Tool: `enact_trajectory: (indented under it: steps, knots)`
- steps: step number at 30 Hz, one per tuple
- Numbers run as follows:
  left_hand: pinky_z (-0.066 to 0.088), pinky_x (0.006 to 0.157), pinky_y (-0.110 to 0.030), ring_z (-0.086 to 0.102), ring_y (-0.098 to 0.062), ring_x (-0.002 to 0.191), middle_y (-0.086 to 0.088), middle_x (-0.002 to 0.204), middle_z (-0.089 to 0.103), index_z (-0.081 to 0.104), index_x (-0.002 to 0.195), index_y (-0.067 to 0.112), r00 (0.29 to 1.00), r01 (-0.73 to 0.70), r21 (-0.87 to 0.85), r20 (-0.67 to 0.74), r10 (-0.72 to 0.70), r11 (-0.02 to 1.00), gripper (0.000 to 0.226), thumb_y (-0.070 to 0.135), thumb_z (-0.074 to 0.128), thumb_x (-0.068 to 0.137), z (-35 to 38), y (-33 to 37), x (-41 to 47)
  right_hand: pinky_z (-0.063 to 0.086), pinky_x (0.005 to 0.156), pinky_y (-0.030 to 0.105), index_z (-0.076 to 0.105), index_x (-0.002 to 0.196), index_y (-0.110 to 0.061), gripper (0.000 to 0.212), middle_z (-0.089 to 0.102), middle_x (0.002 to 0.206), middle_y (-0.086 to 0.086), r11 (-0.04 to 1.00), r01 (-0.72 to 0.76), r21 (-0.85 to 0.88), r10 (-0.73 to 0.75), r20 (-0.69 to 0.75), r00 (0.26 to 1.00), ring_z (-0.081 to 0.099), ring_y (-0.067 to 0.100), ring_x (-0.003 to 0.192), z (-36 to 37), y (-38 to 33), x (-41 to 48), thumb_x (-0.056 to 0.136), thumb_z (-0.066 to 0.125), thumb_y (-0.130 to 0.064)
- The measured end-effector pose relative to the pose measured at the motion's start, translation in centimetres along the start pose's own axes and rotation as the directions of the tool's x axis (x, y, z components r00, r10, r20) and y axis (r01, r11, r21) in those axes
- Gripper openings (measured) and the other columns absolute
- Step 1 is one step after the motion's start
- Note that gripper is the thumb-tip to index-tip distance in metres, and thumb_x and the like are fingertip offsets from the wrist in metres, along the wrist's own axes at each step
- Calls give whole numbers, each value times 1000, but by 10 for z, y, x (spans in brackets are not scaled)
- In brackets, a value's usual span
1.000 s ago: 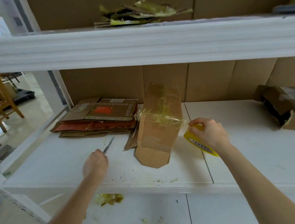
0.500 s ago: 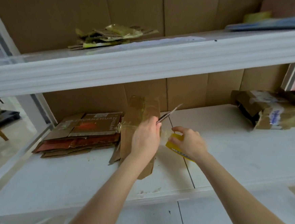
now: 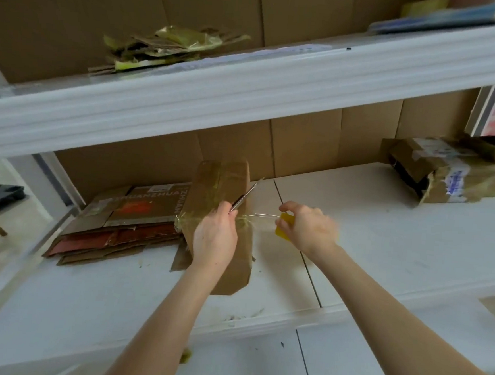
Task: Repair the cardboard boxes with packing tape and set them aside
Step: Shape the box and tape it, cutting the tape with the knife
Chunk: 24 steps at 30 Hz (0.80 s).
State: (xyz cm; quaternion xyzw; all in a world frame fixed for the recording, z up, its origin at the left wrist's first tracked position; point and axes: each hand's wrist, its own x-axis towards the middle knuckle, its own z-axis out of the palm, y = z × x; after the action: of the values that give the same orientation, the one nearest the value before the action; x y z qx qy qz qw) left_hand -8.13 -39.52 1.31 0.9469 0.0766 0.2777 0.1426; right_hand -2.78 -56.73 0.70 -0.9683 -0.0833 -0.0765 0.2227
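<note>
All that shows of the person is two long, slim arms, bare right up to the wrists, and two bare hands, the left hand (image 3: 214, 241) and the right hand (image 3: 308, 230).

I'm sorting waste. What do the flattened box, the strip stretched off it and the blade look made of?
The flattened box: brown cardboard, matt, creased at the folds, glossy where taped. The strip, running to the yellow roll in the right hand: thin clear plastic tape; it glints and the shelf shows through. The blade, held in the left hand: probably metal, thin, grey and shiny, though blurred.
</note>
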Motion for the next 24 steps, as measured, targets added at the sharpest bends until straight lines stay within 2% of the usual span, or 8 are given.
enact_trajectory:
  steps: [5, 10, 13, 15, 17, 19, 20, 24]
  knots:
    - [41, 52, -24, 53, -15, 63, 2, 73, 54, 56, 107, 12, 999, 19, 0, 31, -19, 1000, 22, 25, 39, 102, -3, 2, 0, 37, 70, 29, 60, 112, -42, 22, 65, 104, 0, 1000, -13, -10, 13, -8, 1000, 59, 27, 94, -2, -7, 3, 96, 46, -48]
    - [30, 46, -16, 50, -12, 61, 2, 72, 54, 59, 108, 9, 999, 25, -38, 47, -23, 999, 24, 24, 40, 102, -8, -1, 1, 38, 68, 29, 64, 102, -41, 21, 54, 87, -5, 999, -32, 23, 32, -2, 999, 47, 22, 79, -3, -11, 4, 94, 48, -52]
    - [48, 59, -21, 60, -15, 73, -2, 85, 63, 61, 116, 9, 999, 5, -55, 41, -3, 998, 28, 22, 41, 101, -19, 3, 2, 37, 66, 29, 65, 100, -41, 22, 56, 86, -4, 999, -33, 32, 34, -28, 999, 48, 23, 79, -1, -13, 3, 95, 47, -52]
    - [51, 71, -23, 64, -16, 89, -4, 100, 68, 58, 127, 11, 999, -37, -4, -38, 36, 999, 32, 21, 45, 100, -29, 9, -3, 37, 67, 29, 66, 101, -41, 21, 60, 91, -3, 999, -40, 31, 41, -39, 998, 55, 25, 85, -2, -14, 4, 95, 47, -51]
    - [52, 67, -24, 65, -13, 81, 0, 93, 69, 46, 140, 15, 996, -76, 26, -53, 77, 997, 42, 22, 47, 99, -36, 15, -16, 40, 67, 30, 66, 101, -41, 21, 62, 93, -3, 998, -49, 26, 50, -47, 998, 59, 26, 90, -4, -15, 6, 95, 48, -50]
    - [51, 56, -28, 60, -13, 62, 3, 74, 63, 31, 148, 22, 995, -102, 38, 18, 101, 994, 50, 22, 43, 100, -38, 20, -34, 42, 67, 30, 66, 102, -40, 22, 62, 93, -2, 998, -54, 18, 55, -52, 997, 60, 26, 90, -5, -15, 6, 95, 48, -49]
    - [51, 55, -31, 59, -15, 60, 3, 71, 60, 29, 148, 26, 992, -120, 49, 54, 118, 992, 51, 20, 42, 99, -38, 21, -42, 42, 67, 30, 66, 102, -39, 22, 63, 94, -2, 998, -61, 20, 62, -54, 997, 60, 26, 91, -6, -14, 6, 95, 48, -49]
    - [48, 63, -33, 61, -19, 72, 1, 81, 64, 33, 146, 30, 985, -130, 73, 123, 121, 989, 50, 19, 38, 98, -31, 25, -56, 38, 69, 29, 66, 102, -39, 22, 67, 102, 0, 997, -80, 16, 80, -47, 996, 60, 28, 94, -8, -12, 4, 95, 48, -49]
